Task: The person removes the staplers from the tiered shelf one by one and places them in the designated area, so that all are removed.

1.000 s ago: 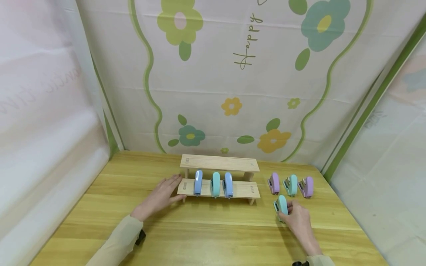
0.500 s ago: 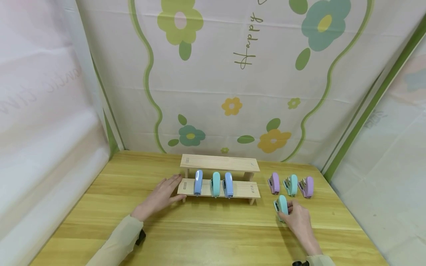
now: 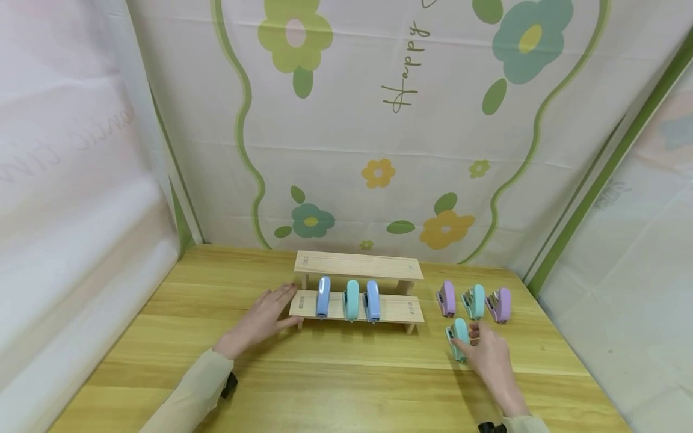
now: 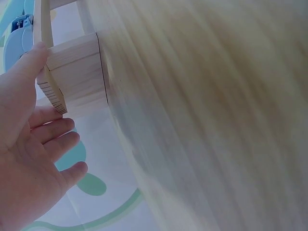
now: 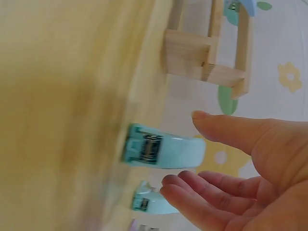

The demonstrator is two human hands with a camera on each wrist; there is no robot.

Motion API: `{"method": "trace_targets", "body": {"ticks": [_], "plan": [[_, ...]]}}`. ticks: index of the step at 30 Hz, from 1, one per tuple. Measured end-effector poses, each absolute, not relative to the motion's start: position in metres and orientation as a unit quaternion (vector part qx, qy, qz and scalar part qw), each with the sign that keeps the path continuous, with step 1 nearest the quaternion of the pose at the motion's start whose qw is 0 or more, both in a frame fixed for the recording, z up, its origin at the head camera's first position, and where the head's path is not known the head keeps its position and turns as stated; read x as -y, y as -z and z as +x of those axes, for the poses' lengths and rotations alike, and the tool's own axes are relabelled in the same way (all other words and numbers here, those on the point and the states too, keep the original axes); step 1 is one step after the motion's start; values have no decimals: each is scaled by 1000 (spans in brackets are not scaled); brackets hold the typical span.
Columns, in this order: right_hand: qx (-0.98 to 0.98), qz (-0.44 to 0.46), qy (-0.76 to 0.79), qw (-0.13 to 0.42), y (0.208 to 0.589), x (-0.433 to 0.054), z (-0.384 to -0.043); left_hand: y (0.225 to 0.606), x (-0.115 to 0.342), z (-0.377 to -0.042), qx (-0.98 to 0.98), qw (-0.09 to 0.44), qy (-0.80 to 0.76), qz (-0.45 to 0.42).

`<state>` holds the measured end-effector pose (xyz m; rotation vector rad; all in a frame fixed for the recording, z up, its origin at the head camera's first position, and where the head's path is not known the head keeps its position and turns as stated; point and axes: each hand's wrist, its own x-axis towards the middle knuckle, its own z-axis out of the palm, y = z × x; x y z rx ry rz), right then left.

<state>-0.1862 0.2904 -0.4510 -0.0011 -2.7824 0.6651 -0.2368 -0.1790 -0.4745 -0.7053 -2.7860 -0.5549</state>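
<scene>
My right hand [image 3: 489, 355] is beside a mint-green stapler [image 3: 458, 340] standing on the wooden table. In the right wrist view, thumb and fingers are spread around the top of that stapler [image 5: 175, 150], with gaps between. My left hand [image 3: 263, 319] rests at the left end of a two-step wooden rack [image 3: 400, 308]. In the left wrist view its thumb touches the front edge of the lower board and a fingertip meets the far corner; the fingers are loose. On the lower step stand a blue stapler [image 3: 323, 297], a mint-green stapler [image 3: 351, 300] and another blue stapler [image 3: 372, 302].
Behind the right hand stand a purple stapler [image 3: 447, 299], a mint-green stapler [image 3: 474, 302] and another purple stapler [image 3: 500, 305]. The upper step [image 3: 357, 265] is bare wood. Flower-printed cloth [image 3: 335, 126] rises behind the table, with pale cloth at both sides.
The right hand has loosened from the mint-green stapler and shifted slightly to the right. The stapler stays in place. The left hand and the rack look unchanged.
</scene>
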Motion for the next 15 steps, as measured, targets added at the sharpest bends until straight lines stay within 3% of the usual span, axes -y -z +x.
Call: {"method": "trace_targets", "body": {"ticks": [15], "plan": [[957,25,-247,149,418,-262,-193,473,179,-237,947,98,190,-239]]}}
